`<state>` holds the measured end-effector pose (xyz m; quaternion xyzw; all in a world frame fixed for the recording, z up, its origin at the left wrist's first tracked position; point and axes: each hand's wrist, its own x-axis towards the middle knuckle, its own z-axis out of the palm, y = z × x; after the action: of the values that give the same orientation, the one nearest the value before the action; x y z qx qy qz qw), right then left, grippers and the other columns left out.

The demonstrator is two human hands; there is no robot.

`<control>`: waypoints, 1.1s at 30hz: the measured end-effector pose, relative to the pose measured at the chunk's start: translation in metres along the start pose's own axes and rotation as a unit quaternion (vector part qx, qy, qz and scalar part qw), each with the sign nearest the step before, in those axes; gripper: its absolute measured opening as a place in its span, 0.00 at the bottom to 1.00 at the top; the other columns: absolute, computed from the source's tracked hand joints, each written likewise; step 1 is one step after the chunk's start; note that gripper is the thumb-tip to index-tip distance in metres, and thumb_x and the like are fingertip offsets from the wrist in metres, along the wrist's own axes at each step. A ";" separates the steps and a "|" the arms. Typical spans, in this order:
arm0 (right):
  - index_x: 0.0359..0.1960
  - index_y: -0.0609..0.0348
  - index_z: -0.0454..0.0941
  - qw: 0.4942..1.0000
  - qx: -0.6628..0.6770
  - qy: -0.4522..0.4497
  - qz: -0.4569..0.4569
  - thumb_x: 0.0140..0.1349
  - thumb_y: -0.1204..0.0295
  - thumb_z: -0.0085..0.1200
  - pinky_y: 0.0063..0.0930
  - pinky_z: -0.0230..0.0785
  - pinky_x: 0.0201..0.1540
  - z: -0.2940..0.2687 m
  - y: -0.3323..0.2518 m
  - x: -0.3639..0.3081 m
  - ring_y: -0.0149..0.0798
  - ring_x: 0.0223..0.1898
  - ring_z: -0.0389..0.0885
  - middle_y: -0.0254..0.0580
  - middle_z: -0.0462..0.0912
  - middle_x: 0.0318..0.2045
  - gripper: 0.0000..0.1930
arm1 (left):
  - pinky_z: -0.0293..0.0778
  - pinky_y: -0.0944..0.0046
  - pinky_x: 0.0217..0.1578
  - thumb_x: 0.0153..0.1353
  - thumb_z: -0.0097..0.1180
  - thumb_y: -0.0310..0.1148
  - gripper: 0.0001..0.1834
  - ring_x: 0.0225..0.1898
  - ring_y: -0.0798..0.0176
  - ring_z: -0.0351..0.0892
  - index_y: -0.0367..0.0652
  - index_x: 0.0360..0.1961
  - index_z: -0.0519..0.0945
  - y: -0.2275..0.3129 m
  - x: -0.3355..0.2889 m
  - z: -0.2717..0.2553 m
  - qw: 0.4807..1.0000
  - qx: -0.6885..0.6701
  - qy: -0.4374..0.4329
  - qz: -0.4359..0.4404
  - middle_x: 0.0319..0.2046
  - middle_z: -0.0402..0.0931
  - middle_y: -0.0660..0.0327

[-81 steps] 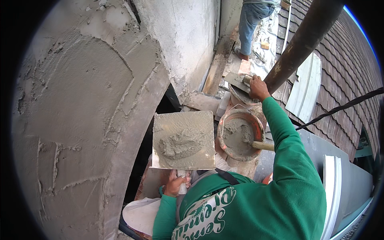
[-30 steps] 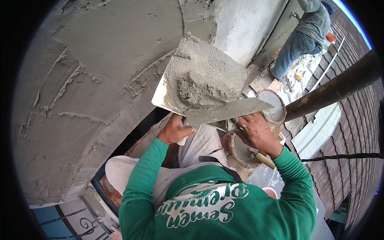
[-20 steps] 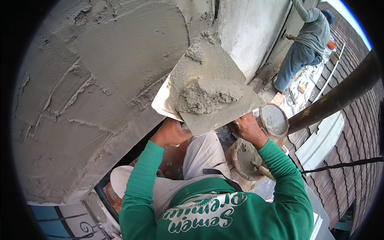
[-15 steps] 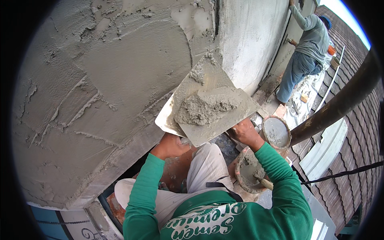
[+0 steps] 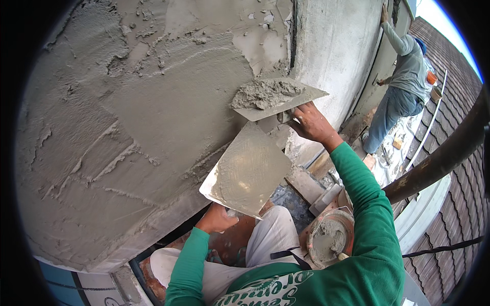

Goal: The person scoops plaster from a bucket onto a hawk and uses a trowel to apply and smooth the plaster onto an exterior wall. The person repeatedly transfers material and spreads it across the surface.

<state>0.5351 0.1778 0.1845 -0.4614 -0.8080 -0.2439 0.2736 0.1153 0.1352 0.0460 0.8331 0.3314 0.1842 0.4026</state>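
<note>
My left hand is closed under a flat metal plasterer's hawk, whose tilted face carries only a thin smear of mortar. Higher up and to the right, my right hand grips a plastering trowel from below. A thick heap of wet mortar lies on the trowel's blade. The blade is close to the grey plastered wall; whether it touches cannot be told. Smooth and ridged patches of wet plaster cover that wall.
Below my right arm stands a bucket of mortar with a tool handle sticking out. A dark pipe slants across the right, over roof tiles. Another person works at the wall farther off. A black cable hangs lower right.
The mortar heap has gone from the hawk onto the trowel. My right hand has risen toward the wall with it, and the hawk now tilts below. The view has shifted slightly.
</note>
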 end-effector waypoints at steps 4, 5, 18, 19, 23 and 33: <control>0.61 0.60 0.71 0.998 -0.021 0.028 -0.056 0.57 0.70 0.64 0.54 0.59 0.71 0.012 0.015 0.024 0.63 0.64 0.70 0.56 0.74 0.60 0.29 | 0.64 0.55 0.68 0.47 0.66 0.33 0.37 0.65 0.45 0.73 0.31 0.61 0.75 -0.013 -0.041 -0.012 0.999 -0.015 -0.019 -0.041 0.59 0.77 0.42; 0.55 0.59 0.76 0.994 -0.052 0.073 -0.059 0.53 0.71 0.65 0.50 0.68 0.63 0.017 0.015 0.029 0.58 0.57 0.76 0.53 0.78 0.52 0.25 | 0.64 0.55 0.68 0.47 0.66 0.33 0.37 0.65 0.45 0.73 0.31 0.61 0.75 -0.015 -0.052 -0.013 0.999 -0.004 -0.015 -0.032 0.59 0.77 0.42; 0.36 0.53 0.83 0.988 -0.092 0.117 0.049 0.47 0.75 0.65 0.41 0.74 0.45 -0.013 0.033 0.092 0.47 0.40 0.82 0.39 0.82 0.34 0.12 | 0.67 0.52 0.65 0.47 0.69 0.38 0.34 0.62 0.40 0.75 0.37 0.58 0.80 -0.019 -0.075 -0.033 0.999 0.002 -0.017 -0.050 0.58 0.79 0.43; 0.36 0.54 0.84 0.988 -0.090 0.111 0.059 0.49 0.74 0.65 0.42 0.74 0.46 -0.020 0.035 0.098 0.47 0.39 0.82 0.39 0.82 0.32 0.11 | 0.67 0.52 0.65 0.47 0.69 0.37 0.34 0.62 0.40 0.75 0.37 0.58 0.79 -0.020 -0.068 -0.034 0.999 0.000 -0.029 -0.043 0.59 0.78 0.44; 0.36 0.54 0.83 0.986 -0.095 0.130 0.044 0.51 0.72 0.65 0.42 0.75 0.45 -0.041 0.041 0.119 0.48 0.40 0.83 0.40 0.83 0.32 0.10 | 0.65 0.51 0.67 0.48 0.68 0.37 0.35 0.64 0.41 0.73 0.36 0.59 0.78 -0.015 -0.043 -0.040 0.997 -0.021 -0.069 -0.028 0.60 0.77 0.44; 0.40 0.46 0.83 0.978 -0.164 0.129 0.009 0.57 0.69 0.62 0.45 0.78 0.45 -0.088 0.068 0.172 0.49 0.41 0.85 0.38 0.84 0.33 0.09 | 0.63 0.51 0.68 0.49 0.65 0.35 0.34 0.65 0.42 0.72 0.37 0.60 0.78 0.009 -0.002 -0.041 0.996 -0.031 -0.086 0.019 0.61 0.77 0.45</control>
<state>0.5411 0.2567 0.3730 -0.4716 -0.7106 -0.4285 0.2985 0.0942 0.1521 0.0782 0.8394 0.2737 0.1294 0.4514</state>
